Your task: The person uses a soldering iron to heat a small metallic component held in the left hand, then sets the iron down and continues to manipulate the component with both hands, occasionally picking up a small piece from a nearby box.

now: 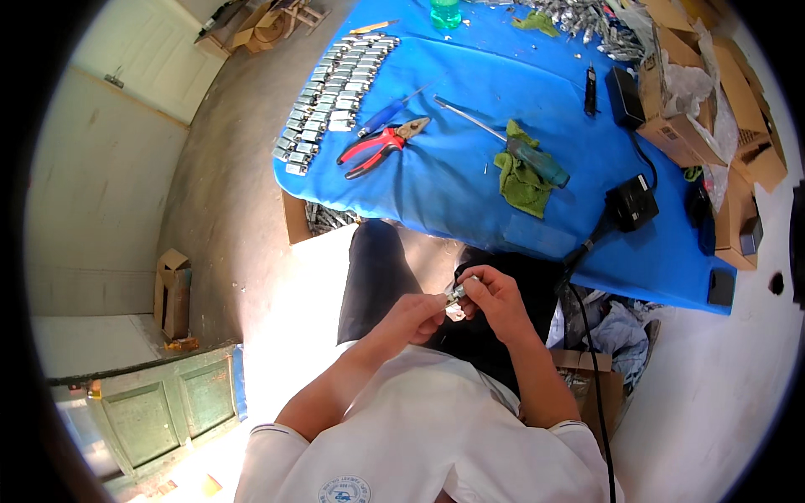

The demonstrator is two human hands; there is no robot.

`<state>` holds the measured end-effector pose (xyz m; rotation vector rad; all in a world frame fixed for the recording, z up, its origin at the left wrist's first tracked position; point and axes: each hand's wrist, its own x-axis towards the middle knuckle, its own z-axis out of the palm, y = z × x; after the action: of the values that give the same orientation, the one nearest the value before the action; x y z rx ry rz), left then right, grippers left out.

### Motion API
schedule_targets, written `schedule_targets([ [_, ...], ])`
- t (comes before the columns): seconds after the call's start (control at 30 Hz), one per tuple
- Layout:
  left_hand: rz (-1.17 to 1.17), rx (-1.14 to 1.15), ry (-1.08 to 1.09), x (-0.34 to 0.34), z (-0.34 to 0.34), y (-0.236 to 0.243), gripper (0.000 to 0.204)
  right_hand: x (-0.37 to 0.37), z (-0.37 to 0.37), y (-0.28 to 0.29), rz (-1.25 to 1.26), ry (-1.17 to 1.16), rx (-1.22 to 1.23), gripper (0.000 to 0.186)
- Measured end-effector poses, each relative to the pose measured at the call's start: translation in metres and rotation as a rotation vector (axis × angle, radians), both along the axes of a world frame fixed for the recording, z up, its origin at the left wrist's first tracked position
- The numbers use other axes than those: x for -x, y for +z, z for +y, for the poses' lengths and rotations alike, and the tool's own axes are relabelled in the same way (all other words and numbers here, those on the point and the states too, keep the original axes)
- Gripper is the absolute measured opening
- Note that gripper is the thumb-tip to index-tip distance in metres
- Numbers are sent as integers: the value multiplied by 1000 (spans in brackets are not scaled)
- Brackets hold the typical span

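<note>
Above my lap, in front of the table's near edge, my left hand [412, 320] and my right hand [492, 303] meet around a small shiny metal part [459, 292], both with fingers pinched on it. The exact shape of the part is partly hidden by my fingertips. On the blue-covered table [444, 201] beyond lie red-and-black pliers [381, 149], a blue screwdriver [381, 117] and a long-shafted tool with a teal handle [537, 162] on a green rag [521, 186]. Rows of small metal parts [331, 92] line the table's left side.
A metal pile [579, 25], cardboard boxes [679, 109], a green bottle [445, 12] and black power adapters [631, 204] with a hanging cable surround the work area. Under the table are a box of parts [327, 220] and bundled cloth [620, 335]. A carton [172, 293] stands left.
</note>
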<state>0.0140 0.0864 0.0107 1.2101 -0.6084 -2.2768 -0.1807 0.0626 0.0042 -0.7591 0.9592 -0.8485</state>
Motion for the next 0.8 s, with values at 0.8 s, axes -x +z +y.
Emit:
schedule_targets([
  [0.8,-68,107,156,18,-4,12,40,-11,-23,3,55,-65,77,30],
])
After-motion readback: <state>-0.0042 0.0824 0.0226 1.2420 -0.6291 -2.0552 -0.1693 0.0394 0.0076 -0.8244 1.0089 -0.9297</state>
